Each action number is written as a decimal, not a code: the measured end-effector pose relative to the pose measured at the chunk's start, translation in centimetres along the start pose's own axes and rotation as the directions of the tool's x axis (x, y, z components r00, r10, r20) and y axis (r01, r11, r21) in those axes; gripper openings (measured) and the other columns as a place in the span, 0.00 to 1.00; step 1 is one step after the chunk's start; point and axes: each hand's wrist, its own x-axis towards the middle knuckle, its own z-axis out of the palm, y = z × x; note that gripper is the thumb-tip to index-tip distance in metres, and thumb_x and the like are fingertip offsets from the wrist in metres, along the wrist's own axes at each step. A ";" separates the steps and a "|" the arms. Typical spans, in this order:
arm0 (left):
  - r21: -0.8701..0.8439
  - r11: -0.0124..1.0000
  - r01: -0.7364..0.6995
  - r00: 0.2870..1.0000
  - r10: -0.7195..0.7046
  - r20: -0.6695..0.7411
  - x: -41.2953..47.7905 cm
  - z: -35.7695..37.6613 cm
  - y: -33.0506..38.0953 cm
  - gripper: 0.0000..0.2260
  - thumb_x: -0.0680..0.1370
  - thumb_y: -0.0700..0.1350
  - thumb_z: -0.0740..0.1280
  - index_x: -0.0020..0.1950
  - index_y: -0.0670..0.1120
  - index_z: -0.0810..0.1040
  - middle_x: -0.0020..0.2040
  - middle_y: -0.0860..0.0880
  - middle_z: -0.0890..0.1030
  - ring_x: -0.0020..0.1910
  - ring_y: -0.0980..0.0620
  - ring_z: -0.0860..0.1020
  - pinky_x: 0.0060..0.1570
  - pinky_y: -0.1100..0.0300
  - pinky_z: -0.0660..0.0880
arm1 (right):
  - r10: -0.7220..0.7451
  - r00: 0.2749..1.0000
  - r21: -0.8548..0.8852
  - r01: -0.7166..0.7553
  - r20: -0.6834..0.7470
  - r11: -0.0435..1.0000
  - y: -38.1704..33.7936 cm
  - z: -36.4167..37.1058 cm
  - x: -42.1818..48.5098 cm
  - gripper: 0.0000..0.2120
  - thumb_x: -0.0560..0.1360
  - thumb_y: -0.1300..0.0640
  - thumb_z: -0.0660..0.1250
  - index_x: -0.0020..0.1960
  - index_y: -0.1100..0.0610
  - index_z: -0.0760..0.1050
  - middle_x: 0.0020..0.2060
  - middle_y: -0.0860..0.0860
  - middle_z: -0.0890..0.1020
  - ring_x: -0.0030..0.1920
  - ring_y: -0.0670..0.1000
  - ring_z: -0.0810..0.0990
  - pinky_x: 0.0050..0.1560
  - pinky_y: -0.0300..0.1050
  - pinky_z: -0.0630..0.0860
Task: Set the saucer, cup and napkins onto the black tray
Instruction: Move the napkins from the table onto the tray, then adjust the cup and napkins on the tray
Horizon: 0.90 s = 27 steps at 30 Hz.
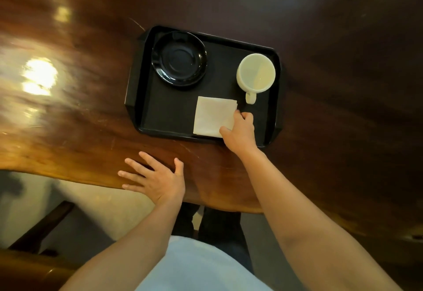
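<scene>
A black tray (164, 116) lies on the dark wooden table. In its far left corner sits a glossy black saucer (179, 59). A cream cup (256, 72) stands upright at the tray's right side, its handle pointing toward me. A folded white stack of napkins (211, 115) lies flat on the tray's near middle. My right hand (240, 130) rests at the stack's right edge, thumb on its near corner and fingers curled at its side. My left hand (153, 177) lies flat on the table's near edge, fingers spread, holding nothing.
The polished wooden table (80, 107) spreads wide to the left and right of the tray, with bright light reflections on the left. Its wavy near edge runs just under my left hand. A dark wooden bench (43, 226) stands below at the lower left.
</scene>
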 end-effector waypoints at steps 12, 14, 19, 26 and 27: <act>0.026 0.997 -0.070 0.997 0.070 -0.013 -0.5 0.2 4.5 0.44 0.78 0.68 0.60 0.85 0.45 0.50 0.84 0.37 0.45 0.81 0.30 0.41 0.75 0.30 0.42 | 0.005 1.000 0.074 -0.006 0.005 0.997 0.7 -0.7 0.8 0.32 0.77 0.56 0.66 0.78 0.57 0.59 0.70 0.54 0.64 0.65 0.55 0.71 0.55 0.42 0.68; 0.028 0.997 -0.071 0.997 0.072 -0.037 -0.4 0.9 4.3 0.43 0.79 0.67 0.60 0.85 0.44 0.48 0.84 0.37 0.43 0.81 0.30 0.39 0.75 0.30 0.40 | 0.007 1.000 0.097 -0.007 0.003 0.995 0.9 -1.0 0.9 0.31 0.77 0.56 0.66 0.77 0.56 0.60 0.70 0.55 0.65 0.65 0.55 0.72 0.55 0.42 0.68; 0.027 0.998 -0.062 0.994 0.064 -0.092 -0.3 2.1 4.4 0.43 0.78 0.66 0.60 0.84 0.44 0.49 0.84 0.36 0.45 0.81 0.30 0.42 0.75 0.30 0.40 | -0.015 0.993 0.145 0.032 -0.118 0.989 1.2 -2.3 0.9 0.25 0.77 0.56 0.67 0.72 0.57 0.68 0.64 0.54 0.73 0.58 0.53 0.77 0.57 0.48 0.77; -0.040 0.996 -0.076 0.981 0.068 -0.179 -0.1 2.9 4.2 0.40 0.76 0.64 0.56 0.82 0.44 0.55 0.83 0.36 0.52 0.81 0.29 0.47 0.76 0.31 0.42 | 0.162 0.949 0.450 -0.024 -0.271 0.893 0.3 -4.9 2.8 0.07 0.77 0.49 0.67 0.50 0.51 0.74 0.48 0.49 0.81 0.46 0.48 0.81 0.43 0.44 0.80; -0.043 0.996 -0.078 0.980 0.069 -0.185 -0.1 2.9 4.2 0.40 0.75 0.64 0.55 0.82 0.43 0.55 0.83 0.36 0.52 0.81 0.29 0.47 0.76 0.31 0.42 | 0.214 0.943 0.515 -0.054 -0.256 0.855 0.0 -5.1 3.1 0.07 0.76 0.48 0.67 0.48 0.50 0.73 0.46 0.50 0.81 0.45 0.49 0.82 0.44 0.48 0.82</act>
